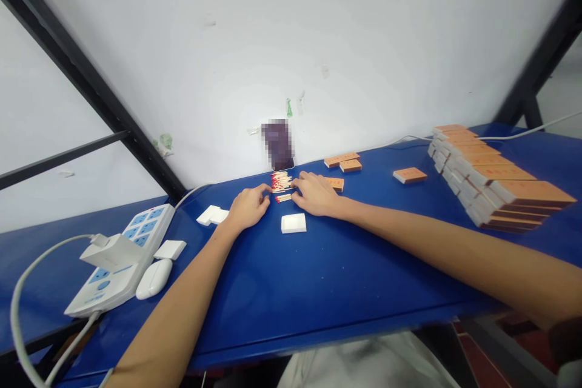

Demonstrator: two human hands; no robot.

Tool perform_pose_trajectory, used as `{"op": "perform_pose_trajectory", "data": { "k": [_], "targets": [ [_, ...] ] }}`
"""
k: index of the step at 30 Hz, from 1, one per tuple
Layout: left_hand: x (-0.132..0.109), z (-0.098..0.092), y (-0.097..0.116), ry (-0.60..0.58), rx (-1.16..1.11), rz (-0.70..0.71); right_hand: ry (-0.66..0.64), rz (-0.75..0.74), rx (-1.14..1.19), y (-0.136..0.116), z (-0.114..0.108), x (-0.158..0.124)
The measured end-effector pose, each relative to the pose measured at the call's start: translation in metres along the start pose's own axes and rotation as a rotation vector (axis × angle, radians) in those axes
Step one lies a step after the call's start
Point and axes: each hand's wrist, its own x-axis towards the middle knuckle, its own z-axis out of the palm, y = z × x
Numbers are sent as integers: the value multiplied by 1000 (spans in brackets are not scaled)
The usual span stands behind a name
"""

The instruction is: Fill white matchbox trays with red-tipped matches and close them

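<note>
A pile of red-headed matches (280, 180) lies on the blue table, with a smaller group of matches (283, 198) just in front of it. My left hand (249, 205) rests at the red-head side, its thumb and forefinger apart and the fingertips close to the heads. At the plain stick ends is my right hand (316, 193), with bent, parted fingers; its thumb is by the small group. Whether any match is pinched there is too small to see. Nearer to me sits a white matchbox tray (293, 223). An orange matchbox (335, 184) is partly hidden behind my right hand.
Stacked orange matchboxes (500, 176) stand at the right, with a single matchbox (410, 175) beside them. More matchboxes (342, 159) lie near the wall. A phone (279, 145) leans there. On the left are white trays (210, 215), a power strip (131, 254) and an earphone case (154, 279).
</note>
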Motion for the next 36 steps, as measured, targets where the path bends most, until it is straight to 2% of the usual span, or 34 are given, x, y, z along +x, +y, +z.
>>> {"op": "perform_pose_trajectory", "data": {
  "k": [6,13,25,31,36],
  "targets": [
    [-1,1,0,2,-9,19,20,-36,10,2,3,1],
    [0,1,3,-5,-40,62,1,-122,28,4,5,2],
    [-1,0,8,6,-110,74,-49,-183,32,3,1,2],
    [0,2,2,54,-69,6,-39,-201,92,2,1,2],
    [-1,1,0,19,7,-16,-22,-189,85,2,2,1]
  ]
}}
